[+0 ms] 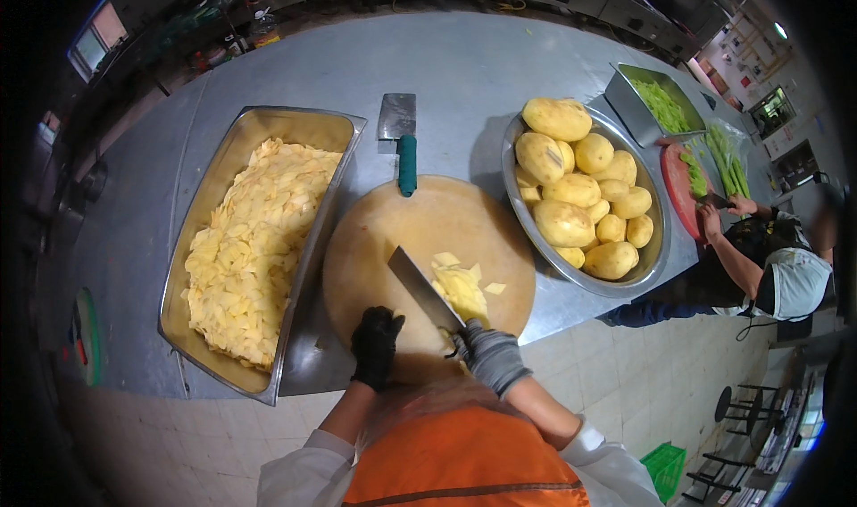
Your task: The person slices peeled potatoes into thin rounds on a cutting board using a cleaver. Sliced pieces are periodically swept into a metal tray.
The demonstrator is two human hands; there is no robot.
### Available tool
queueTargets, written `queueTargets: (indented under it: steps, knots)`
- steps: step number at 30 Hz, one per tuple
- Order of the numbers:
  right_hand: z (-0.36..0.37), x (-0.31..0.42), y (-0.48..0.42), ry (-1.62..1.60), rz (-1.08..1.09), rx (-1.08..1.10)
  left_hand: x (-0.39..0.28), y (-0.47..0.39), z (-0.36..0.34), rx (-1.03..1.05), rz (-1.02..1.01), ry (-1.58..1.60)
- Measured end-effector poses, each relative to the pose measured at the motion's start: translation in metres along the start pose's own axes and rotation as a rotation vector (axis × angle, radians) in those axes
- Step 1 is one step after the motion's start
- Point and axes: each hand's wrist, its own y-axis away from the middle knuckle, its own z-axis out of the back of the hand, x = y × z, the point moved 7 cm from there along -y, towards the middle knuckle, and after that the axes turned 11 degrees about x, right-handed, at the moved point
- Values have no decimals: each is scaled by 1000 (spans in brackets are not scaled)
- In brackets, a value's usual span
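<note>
My right hand (492,356), in a grey knit glove, grips a cleaver (423,286) whose blade angles to the upper left over a round chopping board (375,239). Just right of the blade lies a small pile of diamond-shaped potato slices (462,293). My left hand (376,346), in a black glove, is curled at the board's front left. A pale bit shows by its fingertips; whether it holds a piece is unclear. Left of the board, a deep steel tray (315,122) is heaped with potato slices (261,252). Whole peeled potatoes (566,222) fill a steel bowl (659,252) at the right.
A second cleaver (407,162) with a green-wrapped handle touches the board's far edge. On the right, a co-worker (756,259) cuts green stalks on a red board (676,179), beside a steel pan (643,122) of cut greens. A green-rimmed round object (96,346) lies far left.
</note>
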Motion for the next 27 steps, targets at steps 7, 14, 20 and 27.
queueTargets:
  steps: [7,14,20,27]
  knots:
    - [-16,13,1,94,47,91,27,14,-40,109,315,797]
    - [-13,22,8,136,84,52,17,15,-39,78,333,863]
    - [-33,20,-5,143,34,127,7,14,-35,94,324,798]
    - [-15,28,-9,82,45,163,16,18,-39,80,370,855]
